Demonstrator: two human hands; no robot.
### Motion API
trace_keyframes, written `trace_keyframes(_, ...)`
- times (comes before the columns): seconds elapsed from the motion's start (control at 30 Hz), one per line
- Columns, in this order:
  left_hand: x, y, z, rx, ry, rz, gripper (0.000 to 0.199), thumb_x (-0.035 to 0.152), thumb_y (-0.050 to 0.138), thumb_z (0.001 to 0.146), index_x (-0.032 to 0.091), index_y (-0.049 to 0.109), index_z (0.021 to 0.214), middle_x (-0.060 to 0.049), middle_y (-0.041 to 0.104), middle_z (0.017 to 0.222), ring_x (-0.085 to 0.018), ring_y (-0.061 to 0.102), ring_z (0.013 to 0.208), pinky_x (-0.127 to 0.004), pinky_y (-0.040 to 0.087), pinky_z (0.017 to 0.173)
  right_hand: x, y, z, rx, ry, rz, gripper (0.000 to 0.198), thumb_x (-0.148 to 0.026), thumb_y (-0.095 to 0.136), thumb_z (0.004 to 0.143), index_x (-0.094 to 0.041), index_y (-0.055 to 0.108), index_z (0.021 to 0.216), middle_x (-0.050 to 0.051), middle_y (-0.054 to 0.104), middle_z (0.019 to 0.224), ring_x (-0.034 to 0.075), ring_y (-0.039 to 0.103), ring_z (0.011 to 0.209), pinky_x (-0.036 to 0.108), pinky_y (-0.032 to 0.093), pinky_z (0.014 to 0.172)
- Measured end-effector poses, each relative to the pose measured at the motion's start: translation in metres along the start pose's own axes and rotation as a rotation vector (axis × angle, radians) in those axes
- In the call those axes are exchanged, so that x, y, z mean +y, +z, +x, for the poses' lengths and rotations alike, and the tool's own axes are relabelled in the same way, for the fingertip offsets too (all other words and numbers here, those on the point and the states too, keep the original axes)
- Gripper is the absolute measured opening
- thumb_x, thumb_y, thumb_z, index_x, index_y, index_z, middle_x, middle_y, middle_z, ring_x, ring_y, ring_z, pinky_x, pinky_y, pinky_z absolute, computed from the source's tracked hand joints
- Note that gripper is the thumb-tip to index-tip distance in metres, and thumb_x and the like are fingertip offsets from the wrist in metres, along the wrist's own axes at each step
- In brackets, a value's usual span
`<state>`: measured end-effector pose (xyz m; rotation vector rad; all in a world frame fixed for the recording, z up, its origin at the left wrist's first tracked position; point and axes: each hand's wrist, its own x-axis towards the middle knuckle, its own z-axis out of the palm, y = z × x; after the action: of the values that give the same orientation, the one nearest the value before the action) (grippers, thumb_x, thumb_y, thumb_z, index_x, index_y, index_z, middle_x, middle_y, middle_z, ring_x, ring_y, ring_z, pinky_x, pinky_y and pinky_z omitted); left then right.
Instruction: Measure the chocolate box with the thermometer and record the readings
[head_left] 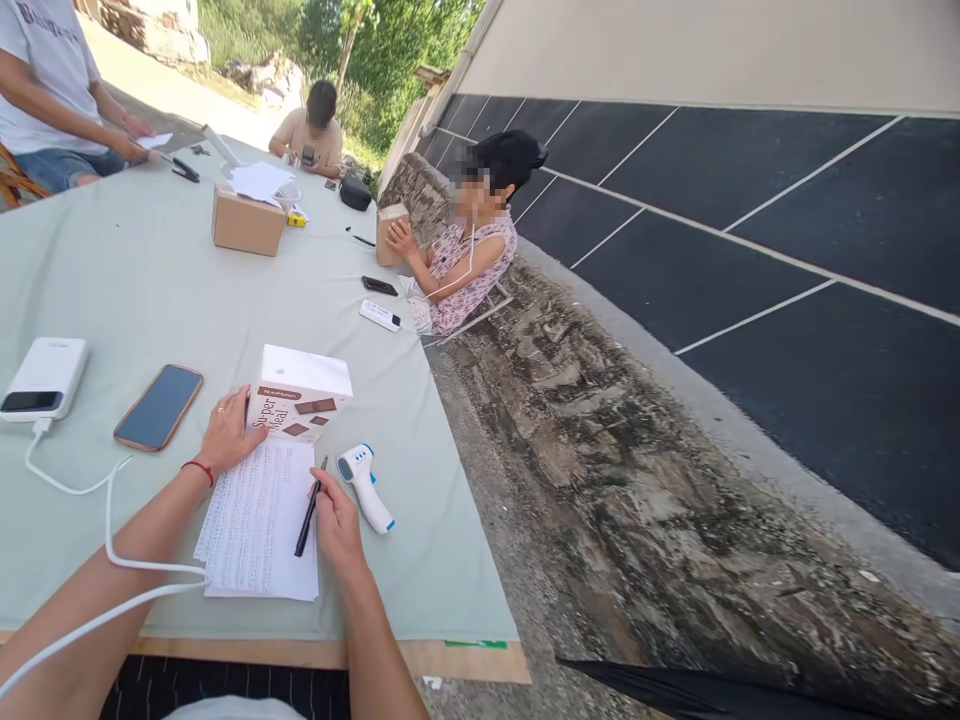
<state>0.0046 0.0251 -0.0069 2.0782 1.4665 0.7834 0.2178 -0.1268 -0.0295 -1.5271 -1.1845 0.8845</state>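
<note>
Your right hand [339, 525] fingers pinch a black pen [309, 515] over the printed sheet [255, 520]; your left hand [225, 432] lies flat, fingers spread, on that sheet beside the white box [300, 395].

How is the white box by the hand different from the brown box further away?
The white box is white with brown printed pictures and words; the brown box is plain cardboard. The left hand touches the white box, while nobody touches the brown box. Loose papers lie on top of the brown box; the white box has nothing on top. Both stand on the green table.
</note>
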Motion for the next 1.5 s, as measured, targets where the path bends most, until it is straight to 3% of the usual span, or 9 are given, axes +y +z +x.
trace_keyframes(0.1,0.0,0.0,0.0,0.01,0.001,0.002,0.088,0.051,0.057,0.089,0.014,0.035,0.165,-0.023,0.054,0.165,-0.044,0.043,0.159,-0.065,0.035,0.13,0.008,0.005,-0.001,-0.002,-0.021,0.154,0.054,-0.045,0.066,0.083,-0.021,0.073,0.132,0.007,0.074,0.101,0.024,0.07,0.094,0.04,0.06,0.09)
trace_keyframes(0.17,0.002,-0.001,0.0,-0.007,-0.005,0.012,0.087,0.051,0.056,0.088,0.012,0.037,0.164,-0.024,0.055,0.164,-0.044,0.043,0.159,-0.066,0.035,0.13,0.01,0.01,-0.001,0.04,-0.025,0.162,0.051,-0.052,0.071,0.084,-0.023,0.072,0.126,0.005,0.071,0.097,0.023,0.068,0.09,0.038,0.06,0.088)
trace_keyframes(0.27,0.005,-0.003,0.0,-0.028,-0.02,0.029,0.089,0.055,0.062,0.086,0.013,0.04,0.162,-0.024,0.057,0.161,-0.046,0.045,0.157,-0.066,0.037,0.129,0.006,0.017,0.001,0.103,-0.026,0.137,0.046,-0.063,0.064,0.093,-0.023,0.074,0.112,0.001,0.065,0.083,0.019,0.061,0.076,0.035,0.056,0.076)
trace_keyframes(0.33,0.009,-0.005,0.0,-0.01,-0.025,0.037,0.099,0.059,0.069,0.084,0.016,0.033,0.166,-0.022,0.056,0.162,-0.045,0.046,0.157,-0.064,0.036,0.13,0.001,0.019,0.003,0.119,-0.046,0.174,0.052,-0.068,0.059,0.095,-0.022,0.076,0.111,0.0,0.062,0.076,0.018,0.058,0.071,0.034,0.053,0.072)
trace_keyframes(0.47,0.016,-0.005,0.001,-0.061,-0.067,0.062,0.13,0.059,0.088,0.07,0.015,0.02,0.171,-0.024,0.053,0.163,-0.048,0.041,0.159,-0.065,0.031,0.133,-0.004,0.024,0.007,0.189,0.003,0.289,0.049,-0.066,0.064,0.089,-0.02,0.076,0.099,0.001,0.064,0.073,0.017,0.059,0.069,0.034,0.053,0.071)
trace_keyframes(0.63,0.014,0.001,0.006,-0.045,-0.023,0.038,0.14,0.049,0.097,0.065,0.026,0.01,0.173,-0.018,0.058,0.157,-0.048,0.043,0.156,-0.071,0.031,0.13,0.003,0.03,0.01,0.326,0.053,0.32,0.034,-0.055,0.075,0.076,-0.022,0.069,0.086,-0.002,0.062,0.07,0.013,0.052,0.062,0.03,0.047,0.062)
trace_keyframes(0.93,0.01,0.006,0.009,-0.043,-0.003,0.063,0.138,0.043,0.098,0.064,0.025,0.013,0.171,-0.02,0.056,0.158,-0.048,0.044,0.155,-0.071,0.034,0.129,-0.002,0.03,0.004,0.273,0.055,0.253,0.028,-0.052,0.065,0.081,-0.024,0.061,0.081,-0.004,0.058,0.065,0.014,0.053,0.061,0.03,0.047,0.06)
trace_keyframes(1.2,0.008,0.006,0.009,-0.059,0.018,0.083,0.139,0.044,0.096,0.068,0.024,0.008,0.173,-0.02,0.053,0.162,-0.048,0.041,0.156,-0.071,0.031,0.131,-0.007,0.034,0.001,0.249,0.09,0.159,0.024,-0.047,0.066,0.071,-0.024,0.066,0.078,0.0,0.066,0.071,0.016,0.057,0.068,0.033,0.053,0.067)
trace_keyframes(1.5,0.005,0.015,0.012,-0.031,0.069,0.079,0.138,0.042,0.094,0.069,0.033,0.006,0.175,-0.015,0.052,0.165,-0.049,0.043,0.155,-0.076,0.028,0.13,-0.011,0.035,0.001,0.188,0.132,0.144,0.023,-0.046,0.066,0.072,-0.024,0.068,0.077,0.001,0.069,0.075,0.019,0.061,0.072,0.035,0.056,0.072)
